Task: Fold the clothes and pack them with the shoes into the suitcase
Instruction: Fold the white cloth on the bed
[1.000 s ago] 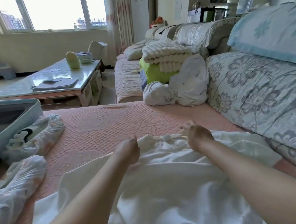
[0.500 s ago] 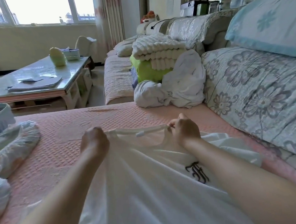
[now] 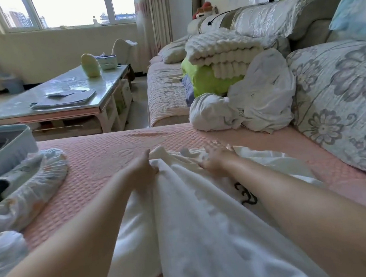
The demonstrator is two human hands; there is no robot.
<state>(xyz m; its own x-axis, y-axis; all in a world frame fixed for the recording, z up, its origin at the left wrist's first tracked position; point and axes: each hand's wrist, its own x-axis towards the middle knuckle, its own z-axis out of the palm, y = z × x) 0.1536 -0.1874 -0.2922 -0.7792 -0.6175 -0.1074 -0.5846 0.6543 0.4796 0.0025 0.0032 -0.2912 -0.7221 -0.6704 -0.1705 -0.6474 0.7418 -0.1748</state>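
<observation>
Laying white shirt down on pink sofa cover. Half second ago both hands pinched neckline taut; now right hand released, fingers spread flat on fabric, while left hand still curls round collar edge. Reads as spreading stage, fold not started. Shirt rumpled, ridge running back from left grip, black logo just behind right palm.
</observation>
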